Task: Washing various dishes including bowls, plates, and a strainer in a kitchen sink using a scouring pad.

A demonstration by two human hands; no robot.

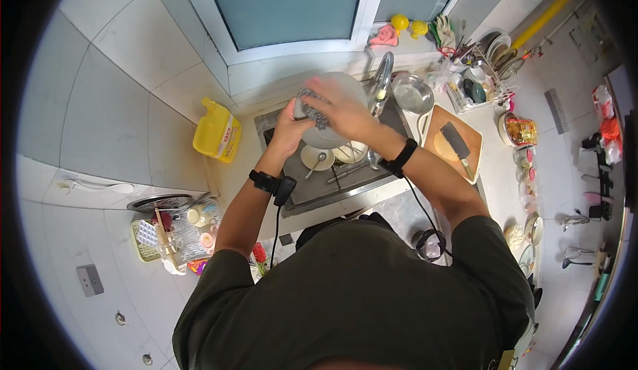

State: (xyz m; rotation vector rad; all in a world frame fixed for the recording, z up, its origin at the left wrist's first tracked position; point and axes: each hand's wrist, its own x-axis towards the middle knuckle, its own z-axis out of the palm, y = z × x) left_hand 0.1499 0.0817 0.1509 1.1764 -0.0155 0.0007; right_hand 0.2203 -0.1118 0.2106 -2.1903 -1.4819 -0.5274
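Both of my hands are over the sink (299, 195). My left hand (289, 128) grips the edge of a small whitish vessel (299, 111), whose shape is mostly hidden. My right hand (344, 113), its fingers blurred, presses a steel wool scourer (317, 116) against it. A large pale round basin (349, 88) lies beneath my hands. Nearer me in the sink are a bowl (311, 157) with a metal spoon (319, 161) in it, another bowl (356, 153) with utensils, and a metal strainer or ladle (374, 161). The faucet (383, 73) stands behind, at the right.
A yellow plastic jug (214, 133) stands left of the sink. To the right are a metal saucepan (412, 93), a wooden cutting board (441, 116) bearing a cleaver (454, 139), and a dish rack (473, 103) full of dishes. A trash bin (418, 240) is below the counter.
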